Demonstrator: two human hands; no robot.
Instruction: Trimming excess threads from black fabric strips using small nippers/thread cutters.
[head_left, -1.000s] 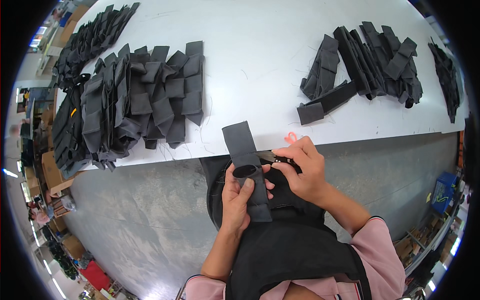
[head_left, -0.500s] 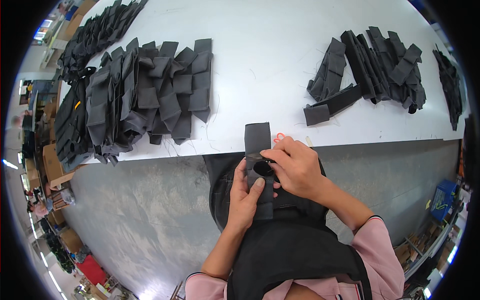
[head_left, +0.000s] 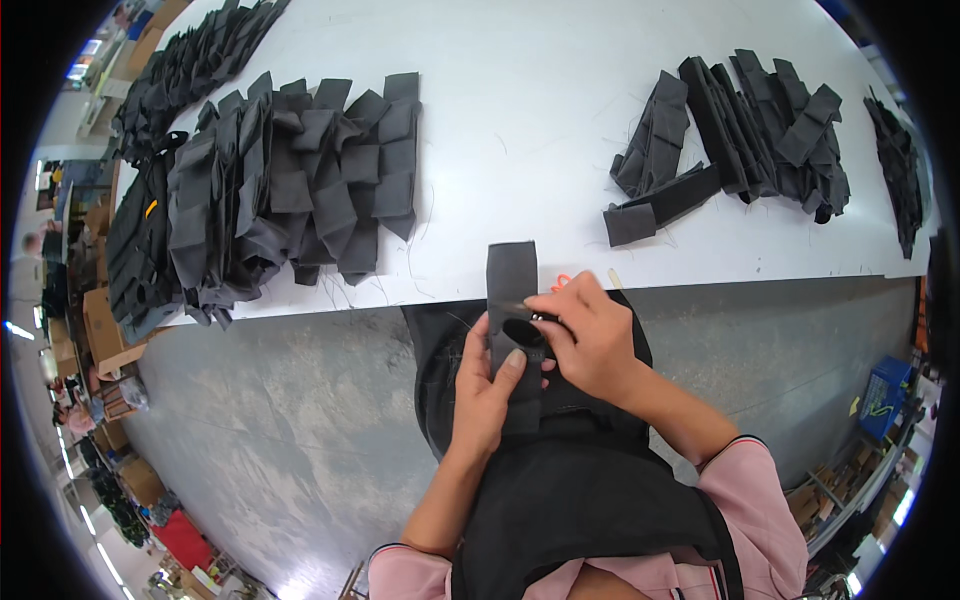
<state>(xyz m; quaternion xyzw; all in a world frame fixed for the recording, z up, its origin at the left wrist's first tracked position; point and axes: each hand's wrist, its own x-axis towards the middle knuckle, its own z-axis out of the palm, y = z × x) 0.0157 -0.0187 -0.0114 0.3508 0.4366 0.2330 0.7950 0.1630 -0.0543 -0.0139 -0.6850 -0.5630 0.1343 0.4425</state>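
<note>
In front of my lap, at the table's near edge, my left hand (head_left: 487, 385) grips a dark grey fabric strip (head_left: 512, 268) with sewn sections. The thumb lies on its front and the fingers go behind it. A loop of the cloth bulges open in the middle of the strip, showing a dark hollow. My right hand (head_left: 592, 335) is closed at the right side of this loop, its fingers pinching a small metal tool (head_left: 537, 317) that looks like thread snips, mostly hidden by the fingers. The strip's upper end stands over the white tabletop.
On the white table (head_left: 500, 120) lies a large heap of similar dark strips (head_left: 300, 180) at left and a smaller heap (head_left: 770, 130) at right. A red-orange looped item (head_left: 562, 281) shows behind my right hand. Loose threads are scattered about. A blue crate (head_left: 885, 398) stands far right.
Both hands and the strip have shifted very slightly in the picture, along with the whole scene. The right hand stays at the loop, its fingers a little turned.
</note>
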